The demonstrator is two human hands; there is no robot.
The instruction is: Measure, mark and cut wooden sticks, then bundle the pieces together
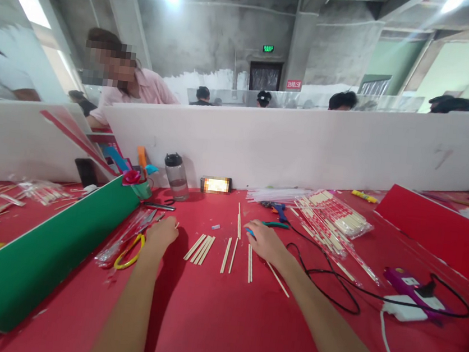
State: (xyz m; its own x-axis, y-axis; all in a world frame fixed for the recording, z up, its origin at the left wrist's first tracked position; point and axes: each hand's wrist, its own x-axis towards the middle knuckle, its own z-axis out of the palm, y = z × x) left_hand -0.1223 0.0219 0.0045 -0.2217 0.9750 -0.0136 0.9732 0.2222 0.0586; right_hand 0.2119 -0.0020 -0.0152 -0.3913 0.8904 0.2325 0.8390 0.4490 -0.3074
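My left hand (162, 234) is closed beside the yellow-handled scissors (130, 254); a small pale tip shows at its fingers, too small to name. My right hand (264, 241) has its fingers bent round a blue-green handled tool, apparently pliers (276, 225), whose jaws are hidden. Short wooden sticks (199, 249) lie in a group between my hands, with a sparser pair of sticks (229, 255) to their right. Two more sticks (250, 263) lie just below my right hand, and one thin stick (277, 279) slants out under that forearm. Longer sticks (238, 220) point away from me.
Bagged sticks (335, 221) and a blue glue gun (277, 208) lie at right, its black cable looping towards a purple device (416, 290). A green board (57, 246) and a red board (439, 233) flank the space. A bottle (177, 178) and phone (215, 185) stand at the back.
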